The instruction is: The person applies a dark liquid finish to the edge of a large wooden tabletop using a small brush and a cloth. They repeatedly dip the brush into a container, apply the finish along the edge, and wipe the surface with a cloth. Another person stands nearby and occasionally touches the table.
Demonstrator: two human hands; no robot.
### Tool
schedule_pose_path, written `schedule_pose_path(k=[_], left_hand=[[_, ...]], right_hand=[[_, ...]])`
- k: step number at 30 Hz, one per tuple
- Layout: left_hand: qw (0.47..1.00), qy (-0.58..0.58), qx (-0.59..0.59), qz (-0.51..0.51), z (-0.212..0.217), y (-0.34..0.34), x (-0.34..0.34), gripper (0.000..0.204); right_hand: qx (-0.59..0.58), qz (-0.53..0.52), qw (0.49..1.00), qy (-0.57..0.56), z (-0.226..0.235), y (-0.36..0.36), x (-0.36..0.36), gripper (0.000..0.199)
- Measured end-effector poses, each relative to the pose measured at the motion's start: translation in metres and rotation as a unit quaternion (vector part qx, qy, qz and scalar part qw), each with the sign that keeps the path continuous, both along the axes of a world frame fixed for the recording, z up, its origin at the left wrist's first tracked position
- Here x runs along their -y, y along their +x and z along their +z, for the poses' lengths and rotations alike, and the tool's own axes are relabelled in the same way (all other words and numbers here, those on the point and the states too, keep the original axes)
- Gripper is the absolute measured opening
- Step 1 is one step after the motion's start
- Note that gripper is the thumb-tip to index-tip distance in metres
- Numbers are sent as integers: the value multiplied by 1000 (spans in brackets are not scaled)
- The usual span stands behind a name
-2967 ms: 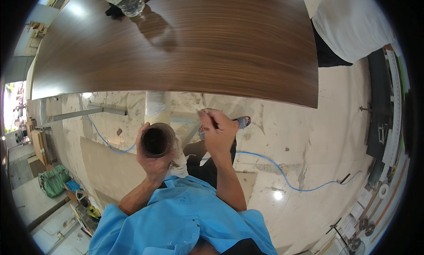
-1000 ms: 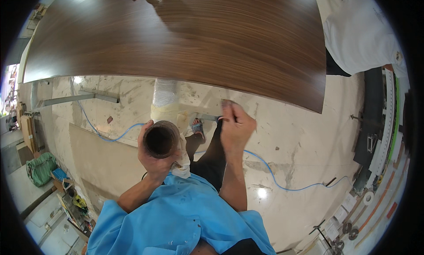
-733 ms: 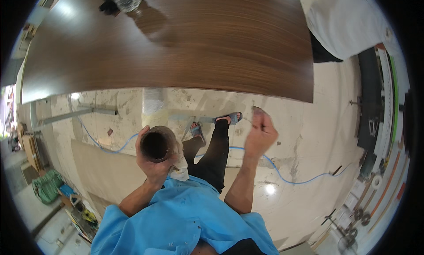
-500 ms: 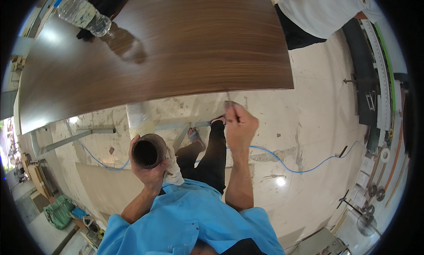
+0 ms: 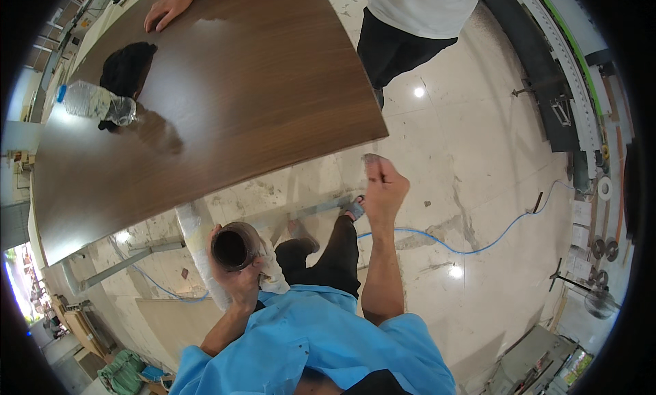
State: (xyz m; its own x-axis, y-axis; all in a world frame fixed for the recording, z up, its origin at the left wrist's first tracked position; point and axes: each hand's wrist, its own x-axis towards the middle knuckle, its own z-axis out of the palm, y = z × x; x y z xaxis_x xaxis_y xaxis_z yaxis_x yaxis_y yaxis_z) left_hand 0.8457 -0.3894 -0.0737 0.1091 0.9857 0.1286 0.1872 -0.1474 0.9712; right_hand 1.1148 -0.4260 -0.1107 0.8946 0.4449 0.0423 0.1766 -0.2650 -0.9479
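Observation:
My left hand (image 5: 236, 285) is wrapped round a dark brown, open-topped round container (image 5: 234, 247), held upright with its mouth facing up. Its inside is dark, and the contents cannot be made out. A whitish cloth (image 5: 275, 277) hangs beside that hand, against the container. My right hand (image 5: 387, 193) is closed in a pinch just off the near right corner of a dark wood-grain panel (image 5: 266, 87). The fingertips look dark and smudged; whatever they hold, if anything, is too small to tell.
On the panel lie a clear plastic bottle (image 5: 96, 104) with a blue cap and a black cloth-like item (image 5: 128, 70). Another person's hand (image 5: 167, 12) rests at the far edge; a person in a white shirt (image 5: 424, 9) stands right. A blue hose (image 5: 444, 243) crosses the floor.
My view has turned, so the panel sits further left and tilted. My right hand is now off the panel's corner instead of along its near edge. Another person's hand has come into view.

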Motion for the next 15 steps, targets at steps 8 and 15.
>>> schedule_pose_path(k=[8, 15], left_hand=[[999, -14, -35, 19, -9, 66, 8, 104], [998, 7, -48, 36, -9, 94, 7, 110]], right_hand=[[-222, 11, 968, 117, -10, 33, 23, 31], [-231, 111, 954, 155, -2, 14, 20, 22]])
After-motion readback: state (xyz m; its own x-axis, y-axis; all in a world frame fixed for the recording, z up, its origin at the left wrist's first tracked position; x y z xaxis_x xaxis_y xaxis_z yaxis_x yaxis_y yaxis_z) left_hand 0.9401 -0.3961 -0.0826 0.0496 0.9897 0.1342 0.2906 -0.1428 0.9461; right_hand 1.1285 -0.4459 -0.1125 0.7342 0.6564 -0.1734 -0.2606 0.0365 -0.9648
